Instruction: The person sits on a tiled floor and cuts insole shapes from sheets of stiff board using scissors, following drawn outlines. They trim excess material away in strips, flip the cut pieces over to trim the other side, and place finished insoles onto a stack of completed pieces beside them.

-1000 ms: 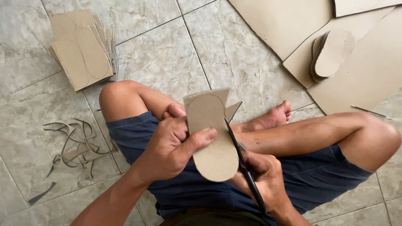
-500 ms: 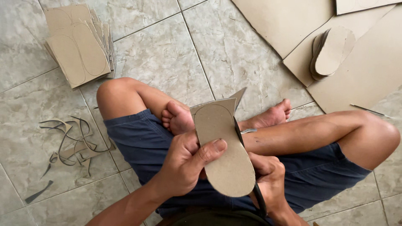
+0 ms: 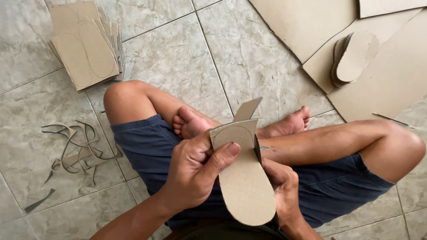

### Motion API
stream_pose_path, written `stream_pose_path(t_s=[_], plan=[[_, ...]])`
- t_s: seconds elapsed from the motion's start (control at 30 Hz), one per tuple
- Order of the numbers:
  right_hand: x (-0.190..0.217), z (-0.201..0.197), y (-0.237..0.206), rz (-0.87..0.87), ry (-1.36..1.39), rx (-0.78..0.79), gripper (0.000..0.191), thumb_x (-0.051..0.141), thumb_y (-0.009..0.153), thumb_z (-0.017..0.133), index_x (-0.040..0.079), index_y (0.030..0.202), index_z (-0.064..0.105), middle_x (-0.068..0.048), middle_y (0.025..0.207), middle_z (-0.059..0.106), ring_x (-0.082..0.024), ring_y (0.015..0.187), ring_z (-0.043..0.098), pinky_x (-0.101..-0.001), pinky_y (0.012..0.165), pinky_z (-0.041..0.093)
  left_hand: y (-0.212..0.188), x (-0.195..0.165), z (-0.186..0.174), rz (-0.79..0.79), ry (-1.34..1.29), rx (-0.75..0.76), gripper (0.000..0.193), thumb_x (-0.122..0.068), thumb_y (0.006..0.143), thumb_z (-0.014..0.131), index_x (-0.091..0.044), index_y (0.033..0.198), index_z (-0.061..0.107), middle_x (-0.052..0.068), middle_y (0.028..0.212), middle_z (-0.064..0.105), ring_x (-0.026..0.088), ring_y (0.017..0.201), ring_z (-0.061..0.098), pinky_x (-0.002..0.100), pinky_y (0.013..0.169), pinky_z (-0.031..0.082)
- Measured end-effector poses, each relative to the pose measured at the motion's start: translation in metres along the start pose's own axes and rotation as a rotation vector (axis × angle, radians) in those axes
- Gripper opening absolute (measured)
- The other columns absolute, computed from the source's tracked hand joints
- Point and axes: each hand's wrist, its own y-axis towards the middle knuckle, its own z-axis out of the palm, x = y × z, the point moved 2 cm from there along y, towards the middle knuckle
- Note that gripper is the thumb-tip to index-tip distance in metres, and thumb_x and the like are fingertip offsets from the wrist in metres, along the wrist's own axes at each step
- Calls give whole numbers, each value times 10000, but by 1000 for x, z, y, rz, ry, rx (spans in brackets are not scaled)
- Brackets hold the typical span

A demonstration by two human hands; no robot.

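The person sits cross-legged on the tiled floor (image 3: pixel 187 58), and both hands work over the lap. The left hand (image 3: pixel 195 171) grips a cardboard sole (image 3: pixel 244 182): its thumb presses flat on the face of the card and the fingers (image 3: pixel 202 149) curl round the left edge, so the piece is pinched firmly. The sole stands roughly upright, rounded end down, with a pencilled curve near the top and an uncut flap (image 3: pixel 247 109) sticking up above it. The right hand (image 3: pixel 282 186) sits behind and to the right of the sole, mostly hidden by it; it is closed on dark scissors (image 3: pixel 258 149), whose blades show at the card's right edge near the top.

On the floor to the upper left lies a stack of marked cardboard squares (image 3: pixel 84 44). Thin curled offcuts (image 3: pixel 78 149) lie scattered to the left of the knee. To the upper right, a pile of cut soles (image 3: pixel 353 58) rests on large cardboard sheets (image 3: pixel 302 22).
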Motion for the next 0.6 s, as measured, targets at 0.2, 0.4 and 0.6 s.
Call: stream_pose_path(t_s=[0.2,0.4,0.6], plan=[[-2,0,-3,115,39,17,484,225,797,820,-95,1145,719,-67,922,722,-109,847,624,-285,756,534,-1,0,2,-31,34,20,252,-199,1039,631,-18,1173,745,14,895,771,33,815,650,222,735,553],[1,5,1,65,127,-16,522,284,874,787,-83,1214,637,-54,1085,684,-101,996,610,-260,871,496,-4,-2,4,-4,23,76,262,-196,1045,614,-17,1202,721,32,971,790,42,892,694,235,798,580],[-1,6,-8,245,101,-4,399,213,811,886,-94,1017,735,-76,873,683,-133,798,594,-302,700,533,-3,-3,-2,-62,56,59,258,-183,1018,637,-15,1186,735,26,903,778,35,818,655,234,727,559]])
